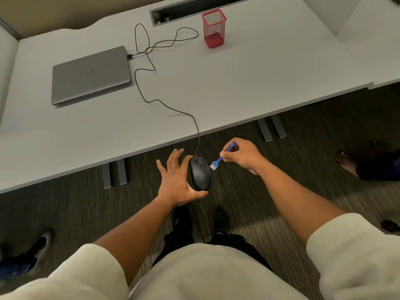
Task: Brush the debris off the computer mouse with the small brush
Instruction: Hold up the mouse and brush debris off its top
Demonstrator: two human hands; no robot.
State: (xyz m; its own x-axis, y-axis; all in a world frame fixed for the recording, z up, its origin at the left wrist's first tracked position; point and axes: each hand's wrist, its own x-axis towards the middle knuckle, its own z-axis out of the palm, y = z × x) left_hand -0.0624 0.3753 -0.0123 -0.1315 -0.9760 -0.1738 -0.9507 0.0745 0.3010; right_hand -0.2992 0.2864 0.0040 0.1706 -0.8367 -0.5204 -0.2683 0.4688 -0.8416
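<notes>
Matt black plastic mouse (200, 173), blue plastic brush (218, 160), red wire-mesh cup (213, 28), brushed grey laptop (91, 75), smooth white desk (238, 83).

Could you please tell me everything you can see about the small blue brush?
The small blue brush looks like moulded plastic: a thin blue handle with a shaped far end and a short tuft of pale bristles on a wider head. The right hand pinches the handle near its middle, holding it tilted, bristles down and towards the person's left. The bristles sit at the right edge of the black computer mouse, touching or nearly so. It is held in the air, off the desk.
</notes>
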